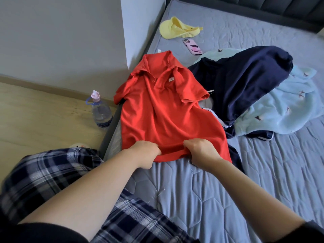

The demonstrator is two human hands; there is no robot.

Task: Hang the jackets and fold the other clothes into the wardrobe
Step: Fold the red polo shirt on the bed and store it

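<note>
- Head view looks down on a red polo shirt (164, 109) spread front-up on the grey mattress (228, 190), collar at the far end, hem at the near end.
- Its long axis runs from the hem under the hands up and slightly left to the collar, so the whole body of the shirt lies beyond the fingers, away from the person.
- Left hand (146, 151) has its fingers curled round the hem toward the left corner; right hand (201, 151) grips the hem in the same way, a little right of the middle. Both are closed on cloth, knuckles up.
- The two hands sit about level on the hem, so neither is clearly nearer the collar; the hem's far right corner lies outside the right hand.
- The shirt's left edge and sleeve hang over the mattress side, above a water bottle (101, 111) on the floor.
- Its right sleeve overlaps a navy garment (245, 81), which rests on a light blue blanket (280, 109).
- My judgement: the shirt is being smoothed for folding, and a pull or fold would run along that hem-to-collar axis.
- A yellow cap (177, 28) and a phone (192, 47) lie well apart from the shirt, farther up the mattress.
</note>
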